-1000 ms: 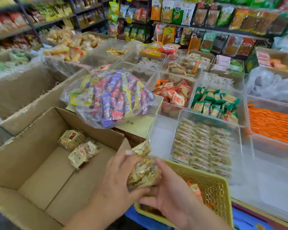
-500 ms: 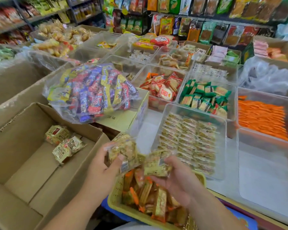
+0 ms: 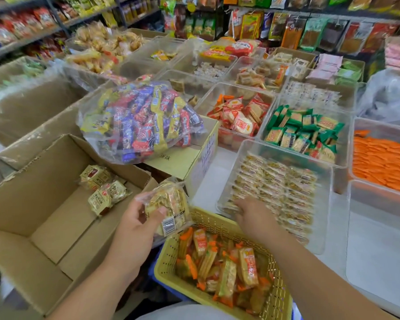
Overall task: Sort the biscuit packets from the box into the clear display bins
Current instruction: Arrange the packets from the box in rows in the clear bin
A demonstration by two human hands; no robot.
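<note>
My left hand (image 3: pixel 134 227) grips a stack of packets (image 3: pixel 169 204) just left of the basket (image 3: pixel 215 219), over a corner of the box (image 3: pixel 44 215). My right hand (image 3: pixel 252 214) lies beyond the basket, in the near corner of the bin (image 3: pixel 284 155), fingers (image 3: pixel 241 204) among its packets; whether they pinch one, I cannot tell.

Left hand (image 3: pixel 134 225) is up, palm turned in, fingers and thumb curled round a packet (image 3: pixel 171 204), left forearm (image 3: pixel 97 280) angling in from below. Right arm (image 3: pixel 310 269) is stretched forward, right hand (image 3: pixel 252 215) back-up, fingers low and blurred, grip unclear.
</note>
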